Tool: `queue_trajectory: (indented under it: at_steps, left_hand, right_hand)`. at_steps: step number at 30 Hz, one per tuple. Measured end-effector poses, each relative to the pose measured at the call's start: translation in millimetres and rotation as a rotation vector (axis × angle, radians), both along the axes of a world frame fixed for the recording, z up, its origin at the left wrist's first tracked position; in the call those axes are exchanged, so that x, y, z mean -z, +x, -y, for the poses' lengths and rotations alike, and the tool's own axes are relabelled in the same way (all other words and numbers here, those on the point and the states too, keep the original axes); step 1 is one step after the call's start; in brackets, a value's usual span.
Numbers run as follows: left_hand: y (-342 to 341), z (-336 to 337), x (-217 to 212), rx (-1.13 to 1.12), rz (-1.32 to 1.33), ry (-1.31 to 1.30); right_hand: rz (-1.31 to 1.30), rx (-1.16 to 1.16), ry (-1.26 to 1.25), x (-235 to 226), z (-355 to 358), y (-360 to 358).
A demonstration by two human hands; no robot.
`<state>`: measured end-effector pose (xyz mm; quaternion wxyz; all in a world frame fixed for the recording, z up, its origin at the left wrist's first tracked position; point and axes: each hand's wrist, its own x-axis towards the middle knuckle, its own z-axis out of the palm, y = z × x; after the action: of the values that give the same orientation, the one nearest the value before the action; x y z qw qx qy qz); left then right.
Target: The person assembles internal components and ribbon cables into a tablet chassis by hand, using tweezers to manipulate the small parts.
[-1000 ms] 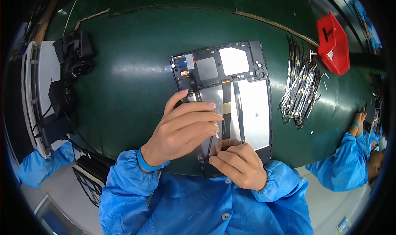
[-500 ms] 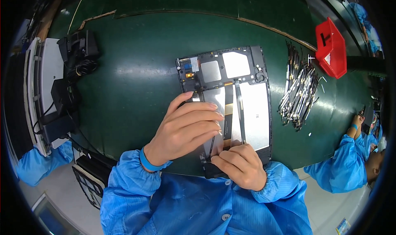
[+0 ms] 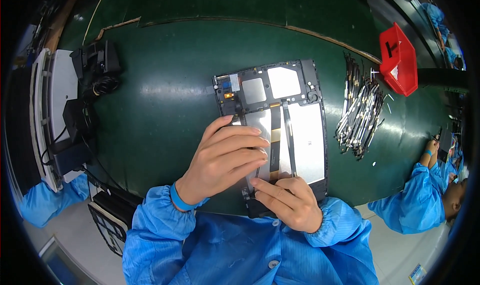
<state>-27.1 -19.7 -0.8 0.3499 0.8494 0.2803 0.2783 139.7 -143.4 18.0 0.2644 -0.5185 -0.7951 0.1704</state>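
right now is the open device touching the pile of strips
Apart: the head view shows green tabletop between the open device and the pile of strips.

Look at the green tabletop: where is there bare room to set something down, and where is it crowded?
Widest bare patch: green tabletop between the black boxes and the flat device; more lies beyond the device. A narrow gap separates it from the heap of thin strips. Crowded: that heap beside the red bin, and the device under left hand and right hand.
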Motion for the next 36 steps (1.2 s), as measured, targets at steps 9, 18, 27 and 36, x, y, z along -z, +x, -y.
queue_trajectory:
  at_steps: [9,18,27,36]
  left_hand:
    - [-6.6,5.8,-5.6,-0.092,0.056,0.03]
    - [-35.2,41.9,-1.6,-0.001,-0.378,0.1]
    - [-3.4,1.3,-25.5,0.021,-0.603,0.215]
    - [3.0,-15.0,-0.6,-0.138,-0.214,0.044]
  right_hand:
    - [0.002,0.006,-0.009,-2.5,-0.6,2.4]
    - [-0.019,-0.023,-0.052,-4.3,0.1,4.5]
    - [0.091,-0.055,-0.137,-28.7,-13.2,2.4]
    - [-0.032,0.051,-0.348,-43.4,-17.5,13.4]
